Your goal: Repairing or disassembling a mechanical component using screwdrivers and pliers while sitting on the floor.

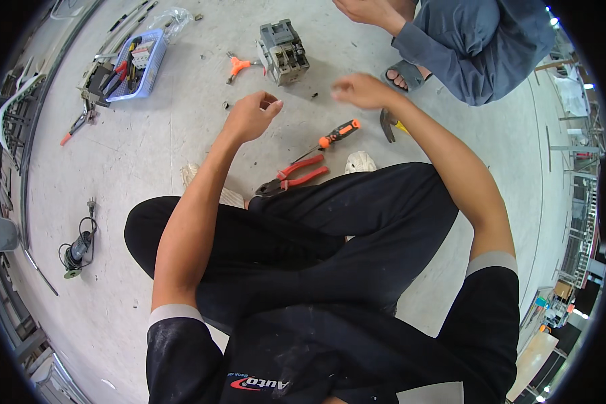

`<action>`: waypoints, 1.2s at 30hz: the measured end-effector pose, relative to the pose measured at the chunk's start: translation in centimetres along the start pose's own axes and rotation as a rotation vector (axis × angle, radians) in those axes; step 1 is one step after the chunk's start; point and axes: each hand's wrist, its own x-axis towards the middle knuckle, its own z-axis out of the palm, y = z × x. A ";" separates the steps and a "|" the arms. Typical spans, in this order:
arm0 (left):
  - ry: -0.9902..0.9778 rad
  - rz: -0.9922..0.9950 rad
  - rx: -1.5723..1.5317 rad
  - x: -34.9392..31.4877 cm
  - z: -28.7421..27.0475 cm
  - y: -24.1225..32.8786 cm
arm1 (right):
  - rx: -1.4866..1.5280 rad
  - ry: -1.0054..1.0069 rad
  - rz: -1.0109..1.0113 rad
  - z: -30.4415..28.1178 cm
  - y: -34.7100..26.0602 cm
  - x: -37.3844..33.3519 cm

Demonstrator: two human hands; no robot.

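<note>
We photographed a device in grey and dull brown, an orange-handled tool, a screwdriver in orange and black, pliers in red and dark grey, and a hammer in black and yellow. We saw the floor in pale grey and the basket in lavender-blue. We also captured black trousers, a black shirt with light grey cuffs, and a co-worker's slate-blue clothing.

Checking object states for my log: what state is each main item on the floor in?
Gray electrical device: resting, untouched
Red-handled pliers: lying, handles spread
Screwdriver: lying, untouched
Hammer: lying, partly hidden
Orange-handled tool: lying, untouched
Blue basket: upright, loaded
Angle grinder: unplugged, plug lying loose
</note>
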 end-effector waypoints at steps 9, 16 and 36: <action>-0.267 -0.003 0.211 0.1 0.8 -1.2 | 0.191 0.590 0.442 1.9 -6.9 8.9; -0.412 -0.011 0.275 0.8 1.3 -1.4 | 0.271 0.700 0.405 2.4 -5.3 9.6; -0.524 -0.060 0.343 0.3 1.4 -1.6 | 0.066 0.523 0.237 0.1 -4.1 10.4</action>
